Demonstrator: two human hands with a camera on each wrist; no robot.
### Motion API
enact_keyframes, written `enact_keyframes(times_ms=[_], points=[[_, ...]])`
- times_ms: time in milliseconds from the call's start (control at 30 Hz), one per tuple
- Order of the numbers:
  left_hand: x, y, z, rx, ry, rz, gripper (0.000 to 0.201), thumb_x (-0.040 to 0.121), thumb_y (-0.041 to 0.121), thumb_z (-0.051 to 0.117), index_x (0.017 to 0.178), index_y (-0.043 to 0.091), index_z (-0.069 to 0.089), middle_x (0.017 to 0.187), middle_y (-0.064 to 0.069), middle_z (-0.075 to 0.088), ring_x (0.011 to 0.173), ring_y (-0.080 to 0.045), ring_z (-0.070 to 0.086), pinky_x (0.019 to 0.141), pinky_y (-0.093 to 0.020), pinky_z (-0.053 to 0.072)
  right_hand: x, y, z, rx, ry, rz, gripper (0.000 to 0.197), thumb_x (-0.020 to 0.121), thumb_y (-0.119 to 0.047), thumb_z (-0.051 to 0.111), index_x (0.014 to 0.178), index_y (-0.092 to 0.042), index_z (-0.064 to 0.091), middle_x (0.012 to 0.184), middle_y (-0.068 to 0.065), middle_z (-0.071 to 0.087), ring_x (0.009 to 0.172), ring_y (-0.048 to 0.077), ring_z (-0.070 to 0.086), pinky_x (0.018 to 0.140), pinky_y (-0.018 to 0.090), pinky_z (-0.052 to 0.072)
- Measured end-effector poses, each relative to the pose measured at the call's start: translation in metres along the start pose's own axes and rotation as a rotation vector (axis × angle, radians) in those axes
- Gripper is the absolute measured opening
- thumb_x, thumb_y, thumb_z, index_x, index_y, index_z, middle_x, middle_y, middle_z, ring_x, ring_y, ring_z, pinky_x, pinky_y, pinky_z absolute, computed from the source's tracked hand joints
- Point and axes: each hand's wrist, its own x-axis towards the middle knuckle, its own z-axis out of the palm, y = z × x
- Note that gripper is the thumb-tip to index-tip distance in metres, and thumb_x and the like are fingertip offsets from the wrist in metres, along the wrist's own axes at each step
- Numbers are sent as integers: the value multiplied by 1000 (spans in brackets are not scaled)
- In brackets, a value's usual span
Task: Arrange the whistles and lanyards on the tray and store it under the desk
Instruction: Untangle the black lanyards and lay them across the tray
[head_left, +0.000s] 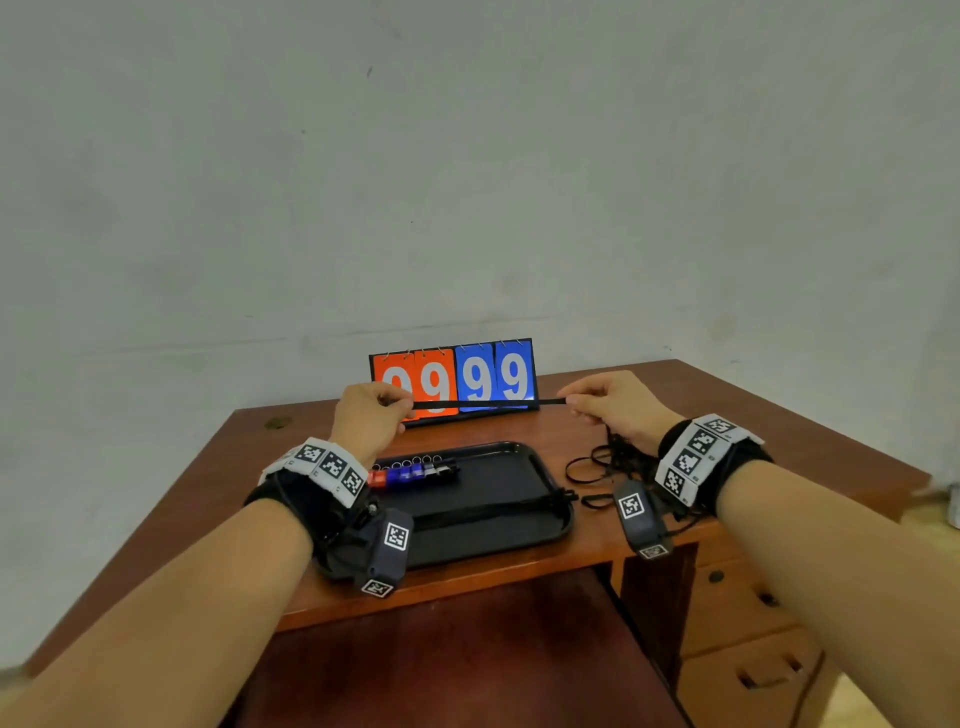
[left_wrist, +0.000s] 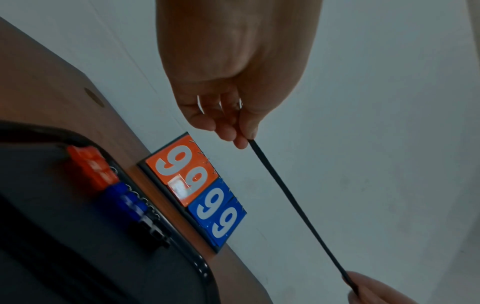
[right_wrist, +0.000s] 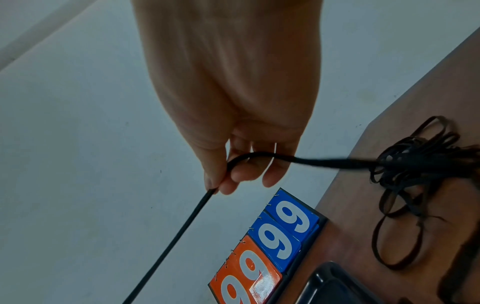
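Note:
A black lanyard (head_left: 488, 404) is stretched taut above the desk between both hands. My left hand (head_left: 370, 410) pinches its left end (left_wrist: 253, 144); my right hand (head_left: 608, 402) pinches its right end (right_wrist: 211, 190), and the slack trails down to a tangled heap of black lanyards (head_left: 608, 462) on the desk. Below sits a black tray (head_left: 524, 525) with a row of red, blue and black whistles (head_left: 413, 474) along its far edge and a straightened lanyard (head_left: 498, 506) laid across it.
A flip scoreboard (head_left: 454, 382) reading 99 99 stands at the back of the brown desk (head_left: 727, 405) against the wall. Drawers (head_left: 737, 613) fill the desk's right side, with a dark opening (head_left: 441, 649) under the middle.

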Motion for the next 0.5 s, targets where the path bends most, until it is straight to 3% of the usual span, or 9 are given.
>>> enact_keyframes(times_ms=[100, 300, 500], points=[[-3, -10, -27, 16, 40, -14, 12, 92, 6, 64, 99, 13, 70, 89, -4, 72, 67, -10, 63, 62, -19, 51, -4, -4, 1, -18, 21, 11, 16, 92, -9, 62, 103, -13, 73, 83, 6, 70, 73, 13, 58, 66, 19, 50], [-11, -32, -73, 51, 115, -35, 11, 92, 6, 65, 92, 15, 71, 83, -2, 73, 65, -9, 63, 63, -20, 50, -14, -7, 12, -56, 33, 33, 16, 93, -7, 62, 104, -10, 73, 82, 6, 70, 60, 8, 52, 53, 11, 44], [-22, -58, -109, 128, 148, -62, 19, 91, 5, 65, 80, 20, 71, 74, -1, 73, 60, -13, 62, 63, -24, 51, -20, 0, 27, -237, 18, 2, 14, 90, -10, 65, 98, -17, 75, 85, 2, 73, 74, 14, 63, 65, 15, 49]])
